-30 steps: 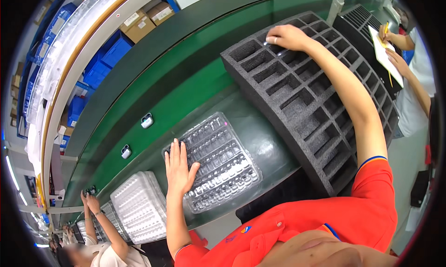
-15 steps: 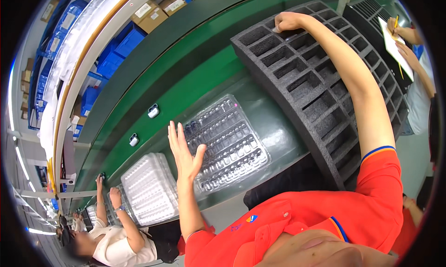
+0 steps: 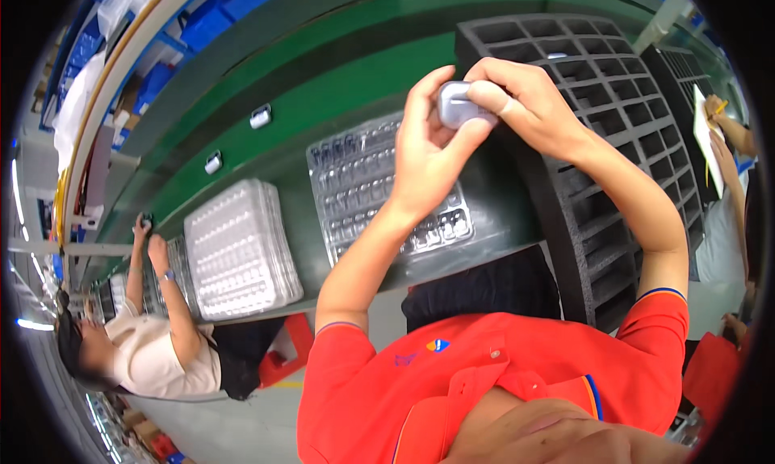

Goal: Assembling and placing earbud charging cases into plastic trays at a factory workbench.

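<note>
Both of my hands meet over the near edge of the belt, around a small rounded grey earbud case. My left hand cups it from the left with curled fingers. From the other side, my right hand grips it, thumb and fingers lying across its top and right side. The fingers cover much of the case. Below and left of my left hand lies a clear plastic tray with rows of small moulded pockets, partly hidden by my forearm. The black foam tray with many rectangular cells stands beside my right hand.
Two small cases, one nearer and one farther along, sit on the green belt. A stack of white plastic trays stands left. A co-worker works beyond it; another person's hands hold a pencil and paper at right.
My right hand has come from the foam tray's far left corner toward the middle, bringing the case. My left hand, previously spread open above the clear tray, has risen and closed around it.
</note>
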The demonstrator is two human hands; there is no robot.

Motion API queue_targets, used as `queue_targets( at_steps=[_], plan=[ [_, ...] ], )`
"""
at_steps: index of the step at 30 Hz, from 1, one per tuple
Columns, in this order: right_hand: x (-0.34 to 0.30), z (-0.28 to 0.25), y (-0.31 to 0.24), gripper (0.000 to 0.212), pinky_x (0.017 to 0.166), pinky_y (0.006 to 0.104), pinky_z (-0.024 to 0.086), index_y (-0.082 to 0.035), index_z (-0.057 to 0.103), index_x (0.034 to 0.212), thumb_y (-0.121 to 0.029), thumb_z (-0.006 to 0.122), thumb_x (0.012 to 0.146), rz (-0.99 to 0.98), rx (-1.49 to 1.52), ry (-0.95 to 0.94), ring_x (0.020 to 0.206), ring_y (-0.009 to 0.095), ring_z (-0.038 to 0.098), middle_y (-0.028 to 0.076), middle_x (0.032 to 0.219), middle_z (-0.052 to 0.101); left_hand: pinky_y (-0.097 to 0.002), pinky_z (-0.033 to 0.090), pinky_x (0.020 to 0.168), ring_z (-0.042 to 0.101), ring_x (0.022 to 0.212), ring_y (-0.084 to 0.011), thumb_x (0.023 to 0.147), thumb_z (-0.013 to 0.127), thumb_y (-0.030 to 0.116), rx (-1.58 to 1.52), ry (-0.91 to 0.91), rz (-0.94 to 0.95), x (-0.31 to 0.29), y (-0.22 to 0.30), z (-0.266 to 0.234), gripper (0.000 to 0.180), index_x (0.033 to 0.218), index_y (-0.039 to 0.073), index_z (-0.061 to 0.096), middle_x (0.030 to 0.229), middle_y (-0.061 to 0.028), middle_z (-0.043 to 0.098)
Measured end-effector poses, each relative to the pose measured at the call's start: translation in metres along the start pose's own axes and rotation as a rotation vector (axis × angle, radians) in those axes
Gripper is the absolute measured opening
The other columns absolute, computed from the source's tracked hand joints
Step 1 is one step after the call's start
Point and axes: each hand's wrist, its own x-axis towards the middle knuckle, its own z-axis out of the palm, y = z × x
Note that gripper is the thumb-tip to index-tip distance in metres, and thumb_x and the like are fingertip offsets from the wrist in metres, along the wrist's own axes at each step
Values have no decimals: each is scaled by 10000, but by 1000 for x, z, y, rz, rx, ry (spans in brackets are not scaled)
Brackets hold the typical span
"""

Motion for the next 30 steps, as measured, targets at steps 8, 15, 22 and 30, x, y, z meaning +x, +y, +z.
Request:
queue_targets(
  at_steps=[8,15,22,30],
  plan=[
    [7,18,11,178,600,249,417,-20,661,889,-195,674,919,-135,52,353,727,69,531,13,837,609,-303,556,846,655,1052,-194,854,737,2,227,99,122,-13,1,-12,670,1430,3,393,1222,-132,590],
    [17,31,6,196,723,295,452,-13,681,960,-132,738,815,-255,-67,54,851,158,562,54,927,590,-306,549,773,615,834,-165,821,737,-27,514,175,262,-11,-8,-29,675,1422,26,435,1036,-104,601],
    [67,64,51,199,747,236,436,-14,661,1039,-176,685,925,39,229,109,807,58,534,-31,865,602,-345,549,755,664,824,-240,770,708,32,1049,81,312,36,9,-94,542,1288,51,551,1062,-149,640],
    [95,143,105,177,800,386,500,-71,715,936,-232,683,870,7,-148,-313,892,252,624,85,883,658,-280,580,708,670,784,-161,781,784,64,794,388,-366,115,-61,-262,657,1354,-15,473,984,-124,671]
  ],
)
